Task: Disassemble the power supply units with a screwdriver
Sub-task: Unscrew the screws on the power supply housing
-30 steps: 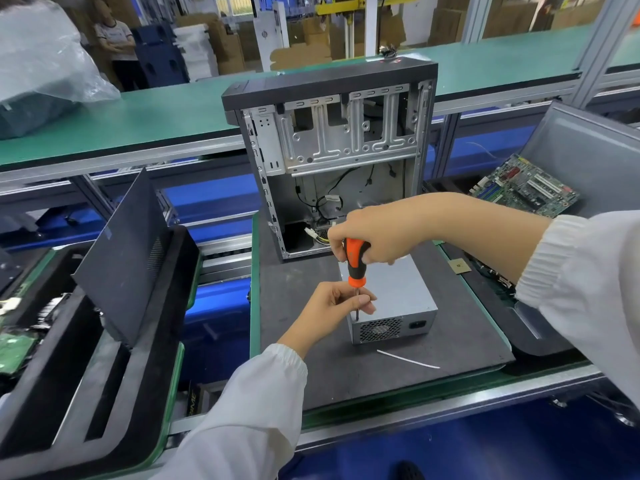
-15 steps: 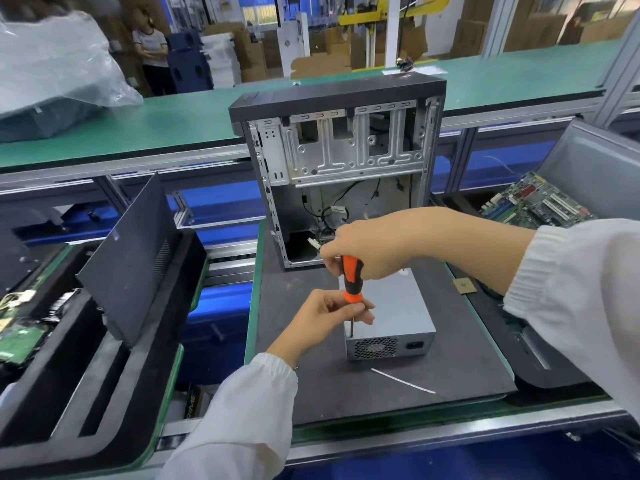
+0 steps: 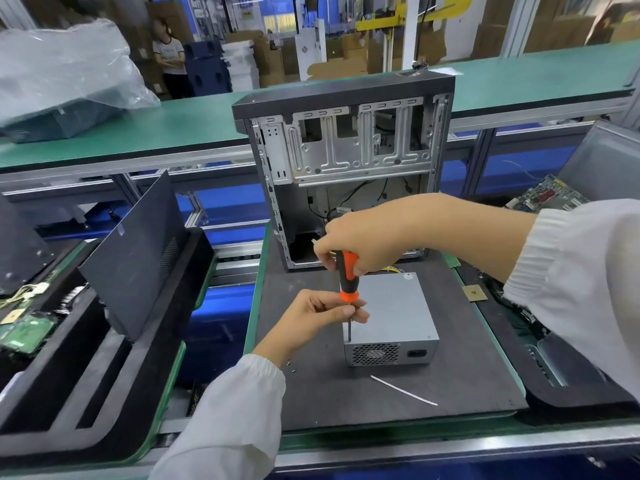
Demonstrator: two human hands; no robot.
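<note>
The right hand point(image 3: 360, 244) grips the screwdriver point(image 3: 347, 278) upright, tip down on the power supply's point(image 3: 391, 317) near left corner; the left hand point(image 3: 318, 317) pinches its shaft. The power supply lies mid-table point(image 3: 311, 403), fan grille facing the near edge.

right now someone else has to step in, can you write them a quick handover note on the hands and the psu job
Right hand grips the orange-and-black screwdriver by its handle, upright, tip at the top front-left corner of the grey metal power supply unit.
Left hand pinches the shaft to steady it.
The unit lies on the dark mat, before the open black computer case.
Two small screws already lie on the mat.
Left: finish this corner's screw, check the rest, open the cover.
</note>
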